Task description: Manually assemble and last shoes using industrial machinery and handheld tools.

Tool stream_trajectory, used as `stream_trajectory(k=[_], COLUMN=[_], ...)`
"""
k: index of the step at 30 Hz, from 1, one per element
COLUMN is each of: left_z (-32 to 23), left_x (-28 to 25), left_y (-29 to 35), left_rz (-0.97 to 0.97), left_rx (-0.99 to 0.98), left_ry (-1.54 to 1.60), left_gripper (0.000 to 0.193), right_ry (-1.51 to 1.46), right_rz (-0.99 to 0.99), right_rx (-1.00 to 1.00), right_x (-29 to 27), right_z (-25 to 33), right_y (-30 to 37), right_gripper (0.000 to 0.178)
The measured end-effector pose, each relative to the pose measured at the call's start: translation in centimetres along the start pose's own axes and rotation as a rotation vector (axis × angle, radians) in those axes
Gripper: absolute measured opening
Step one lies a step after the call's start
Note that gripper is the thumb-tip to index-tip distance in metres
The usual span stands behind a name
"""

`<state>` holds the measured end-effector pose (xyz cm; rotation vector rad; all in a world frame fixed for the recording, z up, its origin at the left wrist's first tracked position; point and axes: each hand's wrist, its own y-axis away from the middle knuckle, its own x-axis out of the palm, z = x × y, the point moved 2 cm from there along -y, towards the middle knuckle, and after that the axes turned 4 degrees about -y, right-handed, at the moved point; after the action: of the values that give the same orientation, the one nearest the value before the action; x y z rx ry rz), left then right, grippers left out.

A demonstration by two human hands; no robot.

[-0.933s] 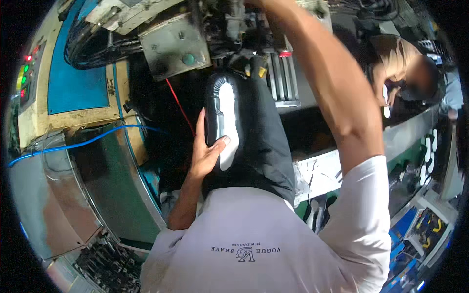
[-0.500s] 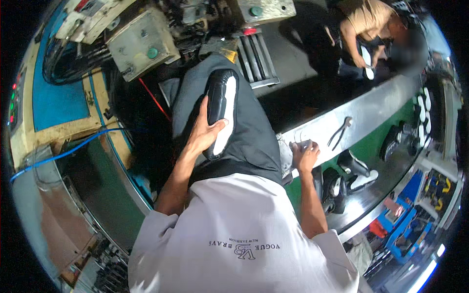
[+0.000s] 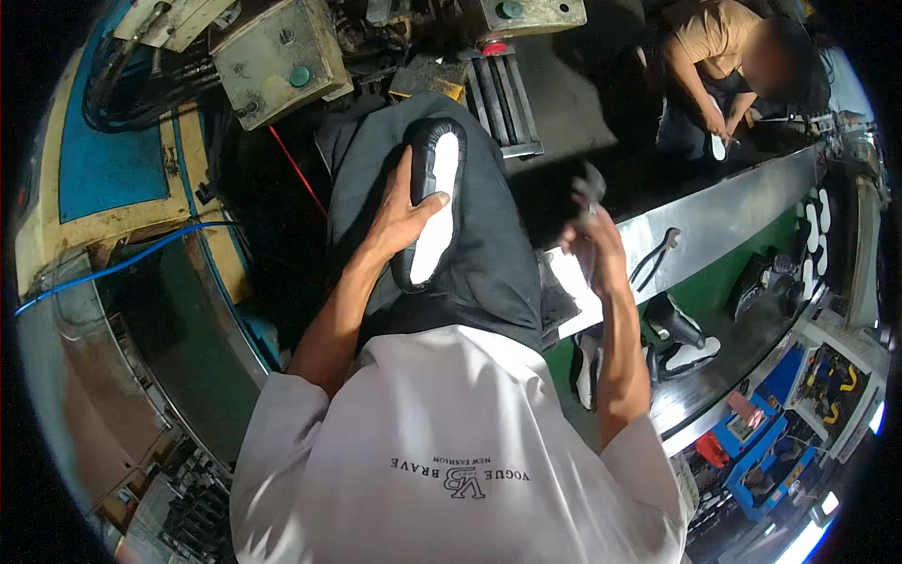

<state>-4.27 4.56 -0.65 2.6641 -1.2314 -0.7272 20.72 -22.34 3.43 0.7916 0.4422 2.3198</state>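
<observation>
Two bare hands are at work in my view, each with something in its grip. With the left hand point(image 3: 399, 226) I have hold of a black shoe point(image 3: 438, 216), its pale white underside facing up; the thumb presses on that white face while the other fingers lie along the black side, so the shoe is pinched between them. It lies lengthwise over the dark trouser leg point(image 3: 493, 254), toe end pointing away from the white shirt point(image 3: 442, 414).

My right hand point(image 3: 601, 249) is raised well apart from the shoe, near the bench point(image 3: 728, 211), and its fingers curl about a metal tool point(image 3: 590, 188). Both are blurred, so I cannot tell the tool's exact kind or how each finger sits.

Pincers point(image 3: 670, 241) lie on the bench just beside that hand. Past the bench, on the right, I see more black-and-white shoes point(image 3: 678, 324) and several white sole shapes point(image 3: 812, 230). At the upper right a co-worker point(image 3: 709, 47) in a tan top bends over a white-soled piece point(image 3: 719, 146). Ahead on my left is a worn metal box point(image 3: 272, 61) with a green button point(image 3: 300, 76).
</observation>
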Motion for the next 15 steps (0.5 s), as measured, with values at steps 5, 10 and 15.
stream_trajectory(k=[5, 10, 15], left_z=[0.7, -0.5, 2.2], left_x=[-0.1, -0.3, -0.2], left_y=[-0.2, 0.0, 0.3], left_rz=[0.042, 0.032, -0.01], left_rx=[-0.061, -0.099, -0.065], left_ry=[0.132, 0.176, 0.108], left_gripper=[0.1, 0.098, 0.099], right_ry=[1.199, 1.39, 1.335], right_rz=[0.45, 0.615, 0.629], right_rx=[0.124, 0.129, 0.351], right_x=[12.9, 13.1, 15.6], right_z=[5.3, 2.8, 2.2], right_y=[-6.0, -8.9, -9.5], right_gripper=[0.044, 0.044, 0.041])
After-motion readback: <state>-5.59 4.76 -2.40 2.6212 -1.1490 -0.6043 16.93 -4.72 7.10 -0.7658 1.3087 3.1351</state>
